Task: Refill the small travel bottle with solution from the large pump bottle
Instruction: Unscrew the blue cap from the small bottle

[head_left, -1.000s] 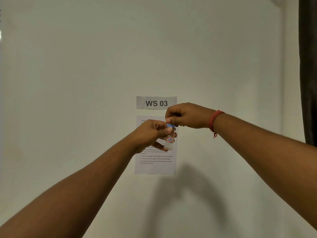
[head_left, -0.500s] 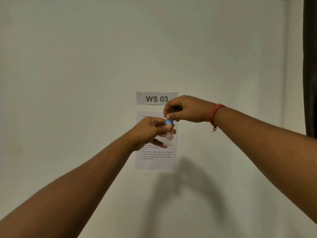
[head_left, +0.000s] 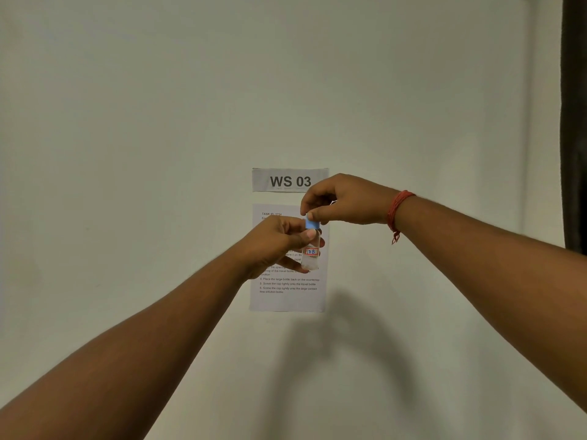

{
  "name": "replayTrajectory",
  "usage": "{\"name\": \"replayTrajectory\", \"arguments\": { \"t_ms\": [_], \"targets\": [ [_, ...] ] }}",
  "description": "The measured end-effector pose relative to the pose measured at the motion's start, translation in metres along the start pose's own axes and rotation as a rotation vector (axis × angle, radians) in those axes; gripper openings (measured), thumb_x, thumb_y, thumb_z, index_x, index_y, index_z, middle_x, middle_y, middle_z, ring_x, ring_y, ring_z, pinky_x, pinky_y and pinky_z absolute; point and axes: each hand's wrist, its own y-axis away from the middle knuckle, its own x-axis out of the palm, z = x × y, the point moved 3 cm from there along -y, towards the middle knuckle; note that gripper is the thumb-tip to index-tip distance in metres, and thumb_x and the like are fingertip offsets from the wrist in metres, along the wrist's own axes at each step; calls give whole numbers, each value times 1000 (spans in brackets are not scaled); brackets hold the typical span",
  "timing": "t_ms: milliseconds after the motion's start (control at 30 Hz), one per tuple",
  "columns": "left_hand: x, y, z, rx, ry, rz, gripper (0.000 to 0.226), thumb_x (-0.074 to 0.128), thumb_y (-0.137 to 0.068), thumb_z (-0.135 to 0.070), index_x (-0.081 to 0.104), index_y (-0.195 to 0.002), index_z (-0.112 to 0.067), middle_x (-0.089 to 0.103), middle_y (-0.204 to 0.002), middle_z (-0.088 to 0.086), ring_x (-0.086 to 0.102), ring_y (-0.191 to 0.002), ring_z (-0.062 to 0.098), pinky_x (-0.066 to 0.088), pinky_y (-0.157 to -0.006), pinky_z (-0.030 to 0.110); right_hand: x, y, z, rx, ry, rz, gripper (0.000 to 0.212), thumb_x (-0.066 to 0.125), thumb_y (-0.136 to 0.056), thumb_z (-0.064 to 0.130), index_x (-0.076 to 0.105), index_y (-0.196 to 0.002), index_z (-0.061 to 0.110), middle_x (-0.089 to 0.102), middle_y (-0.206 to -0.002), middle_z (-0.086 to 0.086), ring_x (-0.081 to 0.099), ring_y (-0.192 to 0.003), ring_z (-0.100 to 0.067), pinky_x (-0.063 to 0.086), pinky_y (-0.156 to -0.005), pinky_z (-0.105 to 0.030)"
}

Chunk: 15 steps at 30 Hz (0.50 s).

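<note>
The left hand (head_left: pixel 279 246) grips the small travel bottle (head_left: pixel 310 254) upright, fingers curled round its clear body, while the right hand (head_left: pixel 344 201) pinches the blue cap (head_left: pixel 312 224) from above between thumb and fingertips. Since a second ago the thumb has shifted round the cap, which still sits on the neck, so it is probably being twisted. The large pump bottle is not in view.

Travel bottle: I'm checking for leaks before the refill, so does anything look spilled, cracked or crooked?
Nothing stands out. The left hand holds the small clear bottle upright, the right hand pinches its blue cap, which sits straight. No drips show on either hand or the instruction sheet behind.
</note>
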Motion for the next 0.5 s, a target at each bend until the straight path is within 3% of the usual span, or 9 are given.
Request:
{"name": "replayTrajectory", "arguments": {
  "t_ms": [133, 333, 500],
  "targets": [
    [0, 0, 2, -1, -7, 1, 26, 59, -100, -22, 70, -117, -7, 76, -110, 8, 74, -102, 25, 63, -81, 48, 3, -1, -1, 29, 70, -25, 22, 64, -90, 43, 71, -100, 25, 70, -96, 5, 66, -89, -14, 57, -83, -34],
    [2, 0, 2, 3, 17, 13, 23, 59, -100, -21, 72, -115, -9, 77, -107, 7, 74, -100, 23, 64, -76, 43, 2, 0, 0, 36, 47, 7, 13, 65, -91, 32, 72, -96, 22, 73, -86, 8, 69, -80, -9, 55, -76, -25],
    [2, -1, 4, -1, 8, 12, 22, 59, -100, -22, 72, -114, -10, 77, -108, 7, 73, -101, 24, 64, -78, 45, 3, 0, 1, 31, 68, 6, 13, 64, -88, 30, 72, -98, 28, 71, -91, 2, 65, -88, -17, 54, -80, -34]
  ]
}}
